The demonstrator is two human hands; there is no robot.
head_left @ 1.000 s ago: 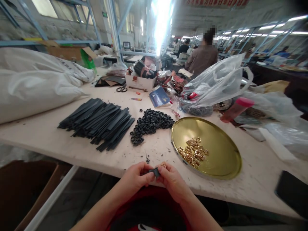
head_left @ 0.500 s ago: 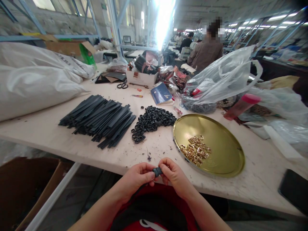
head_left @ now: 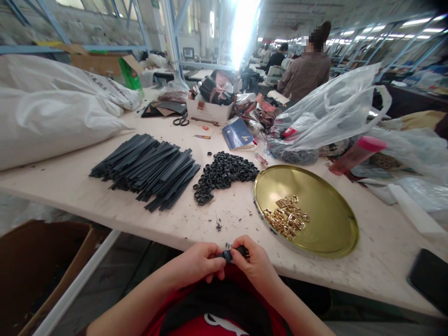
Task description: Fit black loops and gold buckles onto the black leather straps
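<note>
Near the table's front edge, my left hand [head_left: 206, 262] pinches one end of a small dark strip piece [head_left: 227, 255]. My right hand [head_left: 249, 256] grips its other end, with a dark part showing between thumb and fingers. Beyond the hands lies a heap of small black loops [head_left: 227, 171]. Long black strips [head_left: 147, 168] are piled to its left. A round golden tray [head_left: 327, 210] on the right bears a cluster of gold-coloured buckles [head_left: 287, 218].
Scissors [head_left: 181, 121], a blue booklet [head_left: 238, 134] and a white box [head_left: 209, 112] stand farther back. White sacks [head_left: 52, 116] fill the left; a clear plastic bag [head_left: 336, 109], a pink-capped bottle [head_left: 359, 154] and a black phone [head_left: 429, 277] are right. A person [head_left: 306, 70] is beyond.
Both hands have shifted slightly down, and the right one has turned so more of the dark piece shows in its fingers. The whole view has shifted slightly.
</note>
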